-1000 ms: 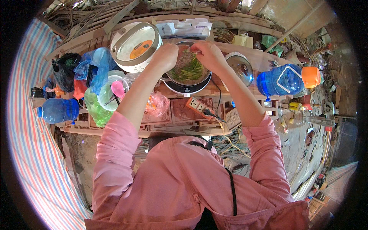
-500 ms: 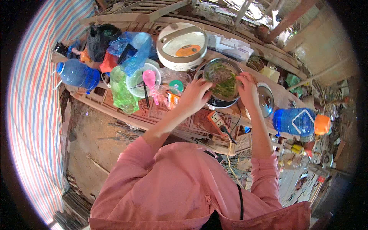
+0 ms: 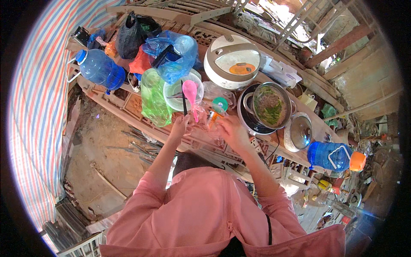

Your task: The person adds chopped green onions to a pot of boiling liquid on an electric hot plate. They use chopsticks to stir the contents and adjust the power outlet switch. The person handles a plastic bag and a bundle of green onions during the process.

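Note:
My left hand point(image 3: 180, 127) is closed around the lower end of black chopsticks point(image 3: 184, 98), which lean over a pale plastic bowl point(image 3: 171, 103). A pink spoon point(image 3: 189, 90) lies across the bowl's right side, its handle beside my left hand. My right hand point(image 3: 233, 132), fingers loosely bent and apart, is over a clear plastic bag and an orange-labelled packet point(image 3: 212, 118); nothing shows in its grasp. To the right, a metal pot point(image 3: 289, 118) holding green leaves in liquid point(image 3: 269, 105) sits on a black electric cooker point(image 3: 246, 118), with neither hand on it.
A glass lid point(image 3: 298, 130) is right of the pot, beside a blue water jug point(image 3: 329, 156). Behind stands a white rice cooker point(image 3: 233, 55). Blue point(image 3: 180, 60) and green plastic bags point(image 3: 155, 103) crowd the left, near another water jug point(image 3: 100, 68).
Both hands have left the pot's rim and moved left. My left hand has taken hold of the chopsticks; my right hand is over the packet. The view has shifted.

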